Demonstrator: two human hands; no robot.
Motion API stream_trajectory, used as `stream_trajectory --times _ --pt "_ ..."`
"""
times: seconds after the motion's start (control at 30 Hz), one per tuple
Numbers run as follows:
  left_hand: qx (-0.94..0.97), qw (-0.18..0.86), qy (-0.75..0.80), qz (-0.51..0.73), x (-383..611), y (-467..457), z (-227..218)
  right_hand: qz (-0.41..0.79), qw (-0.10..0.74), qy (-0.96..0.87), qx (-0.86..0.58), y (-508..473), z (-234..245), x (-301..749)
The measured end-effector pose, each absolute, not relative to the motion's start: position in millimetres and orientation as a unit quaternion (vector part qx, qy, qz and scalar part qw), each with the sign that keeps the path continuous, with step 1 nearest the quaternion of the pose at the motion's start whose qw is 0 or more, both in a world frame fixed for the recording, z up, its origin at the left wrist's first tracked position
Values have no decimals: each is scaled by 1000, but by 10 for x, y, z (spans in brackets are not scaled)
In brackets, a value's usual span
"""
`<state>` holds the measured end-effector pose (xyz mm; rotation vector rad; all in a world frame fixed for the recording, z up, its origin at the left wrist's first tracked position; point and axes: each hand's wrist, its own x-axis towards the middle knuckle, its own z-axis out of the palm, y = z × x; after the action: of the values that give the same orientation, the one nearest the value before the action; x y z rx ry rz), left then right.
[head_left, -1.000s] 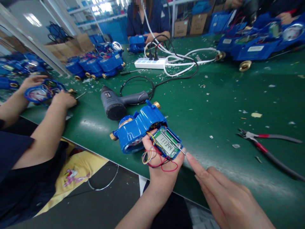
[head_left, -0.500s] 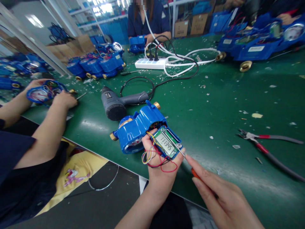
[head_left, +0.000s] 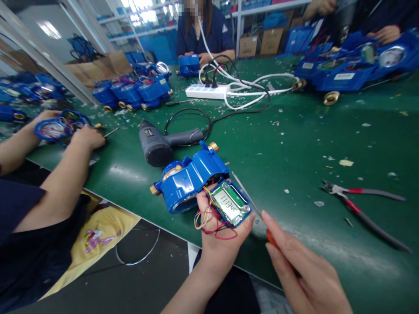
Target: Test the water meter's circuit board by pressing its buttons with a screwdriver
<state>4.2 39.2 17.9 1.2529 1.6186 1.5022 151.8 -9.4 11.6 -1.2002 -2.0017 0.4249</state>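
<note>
Steel-shafted screwdriver with an orange handle: drawn clear since half a second ago, when its shaft crossed your blue-framed green circuit board with a pale display; the shaft now shows beyond the board's upper right edge.
Display count: up from 111344 to 111345 over the earlier views; final digit now too smeared to read.
Bearing on the work: your board's face is uncovered and its display lit; the tool seems, by judgement, between contacts.
Board location: centre of the frame, just beside the lower right end of the glossy blue plastic meter body.
Board direction: face up towards you, long axis from upper left to lower right, digits running the same way.
Meter body axis: lower left to upper right, a brass fitting at each end.
Screwdriver direction: tip to the upper left, handle to the lower right; tip contact with the tabletop cannot be told.
Left hand: your grip clamped on the board's edges, thin coloured wires looping over the fingers.
Right hand: your grip closed around the screwdriver.
</note>
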Motion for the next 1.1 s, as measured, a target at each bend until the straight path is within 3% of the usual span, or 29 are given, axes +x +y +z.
stream_trajectory --times 0.17,0.5,0.9,1.1 --pt "459 394 564 562 -55 338 228 165 394 -743 -516 138 356 1614" --pt "471 421 529 567 -82 348 119 172 344 -827 -410 819 484 1347" --pt "489 420 507 572 -45 382 191 -79 253 -921 -284 903 552 1264" --pt "496 423 526 547 -73 362 194 -124 178 -953 -212 1009 678 1262"
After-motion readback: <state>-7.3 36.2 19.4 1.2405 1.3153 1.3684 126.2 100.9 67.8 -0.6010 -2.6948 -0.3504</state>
